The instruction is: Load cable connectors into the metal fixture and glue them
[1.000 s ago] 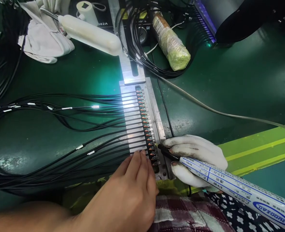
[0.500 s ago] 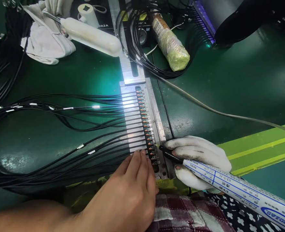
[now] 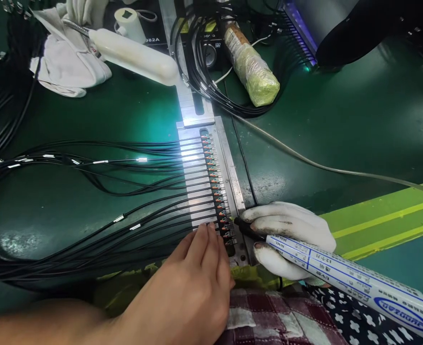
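Note:
My bare left hand lies over the near end of a flat metal fixture, fingers pressed together and hiding the lowest cables. Across this fixture runs a row of thin black cables, their stripped ends with small orange parts lined up along its right side. My right hand, in a white glove with stained fingertips, grips a white and blue printed UV glue bottle. The bottle's black nozzle points left, its tip close to the cable ends near the fixture's lower right.
A white-handled lamp or tool lies above the fixture, beside white gloves. Behind sit a coil of black cables and a plastic-wrapped roll. A purple-lit device stands upper right. Yellow-green tape covers the right edge.
My right hand and the glue bottle have shifted slightly left, the nozzle tip nearer the cable ends. My left hand stays in place on the fixture.

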`<state>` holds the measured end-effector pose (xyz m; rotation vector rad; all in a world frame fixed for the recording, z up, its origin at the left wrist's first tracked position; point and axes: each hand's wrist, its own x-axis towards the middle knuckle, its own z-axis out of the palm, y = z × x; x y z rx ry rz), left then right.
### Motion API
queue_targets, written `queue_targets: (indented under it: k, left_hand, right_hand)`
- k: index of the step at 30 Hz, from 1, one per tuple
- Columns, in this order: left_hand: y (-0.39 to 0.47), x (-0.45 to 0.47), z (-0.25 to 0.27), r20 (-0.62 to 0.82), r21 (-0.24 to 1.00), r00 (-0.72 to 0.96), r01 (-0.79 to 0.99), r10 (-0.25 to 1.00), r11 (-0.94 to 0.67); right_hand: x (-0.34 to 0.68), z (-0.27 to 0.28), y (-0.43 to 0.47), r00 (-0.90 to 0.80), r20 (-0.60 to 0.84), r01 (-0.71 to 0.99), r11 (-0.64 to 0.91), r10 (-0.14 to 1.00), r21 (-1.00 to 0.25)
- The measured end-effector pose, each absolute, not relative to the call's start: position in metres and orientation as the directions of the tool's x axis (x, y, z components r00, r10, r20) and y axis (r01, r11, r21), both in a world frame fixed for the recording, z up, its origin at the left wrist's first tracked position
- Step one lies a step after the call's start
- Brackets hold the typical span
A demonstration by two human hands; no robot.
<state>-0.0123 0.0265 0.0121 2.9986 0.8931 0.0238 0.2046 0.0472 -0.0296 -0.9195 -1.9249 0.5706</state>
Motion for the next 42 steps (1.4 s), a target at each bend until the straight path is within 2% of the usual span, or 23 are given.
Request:
queue_targets:
  k: [7,14,42]
  left_hand:
    - [0.021,-0.012,0.015,0.02,0.002,0.847,0.531,0.531,-0.847]
    - [0.018,-0.012,0.015,0.002,0.021,0.844,0.537,0.537,-0.843]
    - [0.024,-0.01,0.015,0.01,0.008,0.855,0.519,0.519,-0.855]
  right_hand:
    - [0.207,-0.014,0.041,-0.244,0.523,0.361,0.577,0.816,-0.732]
    - [0.201,-0.022,0.04,-0.325,0.534,0.405,0.625,0.781,-0.668]
    - [0.202,-0.019,0.039,-0.326,0.527,0.413,0.62,0.785,-0.667]
